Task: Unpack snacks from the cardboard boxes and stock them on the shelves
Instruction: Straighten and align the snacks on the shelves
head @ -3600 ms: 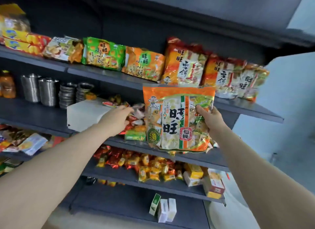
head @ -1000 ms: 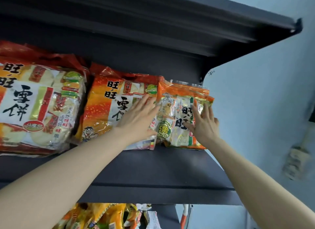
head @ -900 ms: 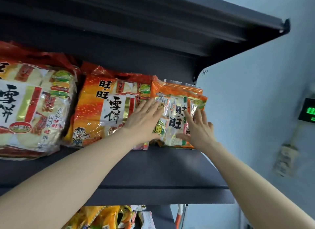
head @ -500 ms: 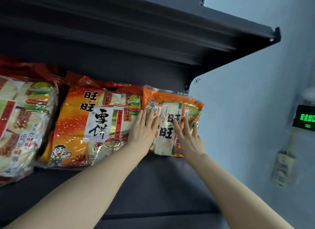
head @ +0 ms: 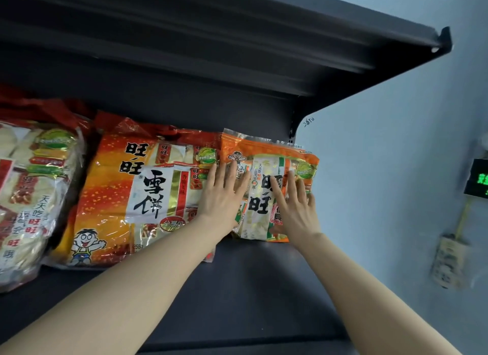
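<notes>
1. Shelf point(head: 250, 288), dark grey, carries every packet here and serves as the landmark; a second dark shelf point(head: 237, 37) hangs overhead.
2. At the shelf's left edge, a pale packet with a red top point(head: 29, 196) leans back, partly cut off by the frame.
3. Just right of it, about mid-shelf, stands a large red-and-orange snack bag point(head: 126, 191) with bold black characters and a cartoon boy at its lower corner; it tilts back toward the rear wall.
4. The left hand point(head: 224, 198) lies flat across the seam where that large bag meets the next packet, fingers straight and slightly spread, pressing rather than gripping; it has hold of nothing.
5. The orange rice-cracker packet point(head: 264, 169), the one being stocked, stands at the shelf's right end, touching the large bag's right side and leaning against the back.
6. The right hand point(head: 293, 209) rests on the front of this orange packet, fingers extended and flat against the wrapper, with nothing curled round it.
7. Right of the shelf's end is a pale blue wall point(head: 383, 169), bearing a small black display with green digits point(head: 478, 180) and, lower down, a blurred wall fitting point(head: 449, 262).
</notes>
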{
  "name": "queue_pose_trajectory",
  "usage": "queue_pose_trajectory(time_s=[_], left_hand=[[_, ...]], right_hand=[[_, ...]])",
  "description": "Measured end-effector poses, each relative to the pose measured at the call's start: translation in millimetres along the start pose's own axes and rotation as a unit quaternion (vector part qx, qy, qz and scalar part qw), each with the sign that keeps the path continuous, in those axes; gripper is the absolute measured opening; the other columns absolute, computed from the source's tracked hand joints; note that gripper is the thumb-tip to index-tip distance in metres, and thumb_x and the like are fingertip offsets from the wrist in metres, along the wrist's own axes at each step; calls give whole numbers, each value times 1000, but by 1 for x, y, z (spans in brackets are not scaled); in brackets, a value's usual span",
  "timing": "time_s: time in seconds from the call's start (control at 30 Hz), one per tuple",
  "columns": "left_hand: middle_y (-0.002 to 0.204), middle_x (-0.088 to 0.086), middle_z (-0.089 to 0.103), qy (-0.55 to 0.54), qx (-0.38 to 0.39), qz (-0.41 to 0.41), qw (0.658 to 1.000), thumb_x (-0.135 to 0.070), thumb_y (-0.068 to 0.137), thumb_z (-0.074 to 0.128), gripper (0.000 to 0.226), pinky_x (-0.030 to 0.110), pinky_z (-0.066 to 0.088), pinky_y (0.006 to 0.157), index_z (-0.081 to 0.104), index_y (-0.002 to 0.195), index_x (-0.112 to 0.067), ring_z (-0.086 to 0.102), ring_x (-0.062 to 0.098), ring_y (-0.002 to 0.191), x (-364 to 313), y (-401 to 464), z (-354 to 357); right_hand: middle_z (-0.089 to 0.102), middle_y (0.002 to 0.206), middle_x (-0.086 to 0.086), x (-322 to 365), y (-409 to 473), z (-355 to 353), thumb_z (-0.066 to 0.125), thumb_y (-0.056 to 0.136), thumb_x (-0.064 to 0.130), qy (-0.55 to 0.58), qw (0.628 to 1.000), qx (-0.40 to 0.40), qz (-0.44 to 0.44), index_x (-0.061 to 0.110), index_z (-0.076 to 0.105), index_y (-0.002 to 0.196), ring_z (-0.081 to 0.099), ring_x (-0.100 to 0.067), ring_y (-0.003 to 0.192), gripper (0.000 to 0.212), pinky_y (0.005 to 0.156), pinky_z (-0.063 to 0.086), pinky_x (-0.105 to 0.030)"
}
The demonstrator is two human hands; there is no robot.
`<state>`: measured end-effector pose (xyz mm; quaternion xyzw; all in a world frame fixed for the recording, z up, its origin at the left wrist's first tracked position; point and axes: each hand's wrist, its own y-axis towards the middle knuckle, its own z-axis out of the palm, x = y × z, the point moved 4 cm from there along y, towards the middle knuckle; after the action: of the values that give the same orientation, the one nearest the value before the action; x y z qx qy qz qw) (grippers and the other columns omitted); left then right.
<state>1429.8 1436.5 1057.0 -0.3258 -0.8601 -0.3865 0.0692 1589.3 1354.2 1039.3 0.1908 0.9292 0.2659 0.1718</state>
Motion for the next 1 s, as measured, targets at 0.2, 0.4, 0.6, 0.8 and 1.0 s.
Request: queue_pose_trajectory(time_s=[0.2, 0.4, 0.6, 0.8, 1.0], left_hand=[[164, 14, -13, -72, -28, 29, 997, -79, 79, 53, 116, 53, -10, 121, -10, 157, -20, -11, 36, 151, 30, -20, -5], [154, -1, -30, -85, 10, 60, 995, -85, 83, 25, 84, 64, -9, 117, 26, 153, -39, -19, 35, 149, 48, -46, 2], [163, 7, 16, -122, -75, 82, 986, -42, 97, 56, 46, 46, 3, 122, 53, 139, -24, 13, 33, 151, 41, -42, -22], [147, 7, 47, -242, -68, -4, 968, -25, 89, 68, 63, 37, 33, 113, 42, 146, -14, 41, 26, 136, 34, -16, -34], [162, 11, 24, -173, -19, 5, 985, -8, 93, 62, 60, 40, 40, 109, 39, 148, -15, 31, 30, 142, 15, -10, -22]], right_hand=[[-28, 162, -13, 6, -2, -9, 71, 70, 74, -5, 999, -38, -16, 35, -27, 152, -7, -46, 151, 134, 118, 16, -64], [-31, 161, -8, 39, 5, -10, 77, 73, 64, 14, 999, -17, -49, 45, -26, 150, -16, -50, 148, 130, 112, 26, -69], [-1, 167, -4, 25, 9, -26, 58, 90, 63, 62, 993, -86, -59, 43, -1, 157, 0, -38, 153, 91, 116, 29, -59], [45, 145, -16, -37, 7, -10, 59, 96, 42, 392, 873, -56, 285, 18, 18, 154, 47, -38, 129, 75, 101, 45, -54], [66, 121, -6, -57, 13, 1, 59, 98, 37, 489, 822, 3, 291, 16, 51, 126, 63, -27, 101, 35, 84, 54, -41]])
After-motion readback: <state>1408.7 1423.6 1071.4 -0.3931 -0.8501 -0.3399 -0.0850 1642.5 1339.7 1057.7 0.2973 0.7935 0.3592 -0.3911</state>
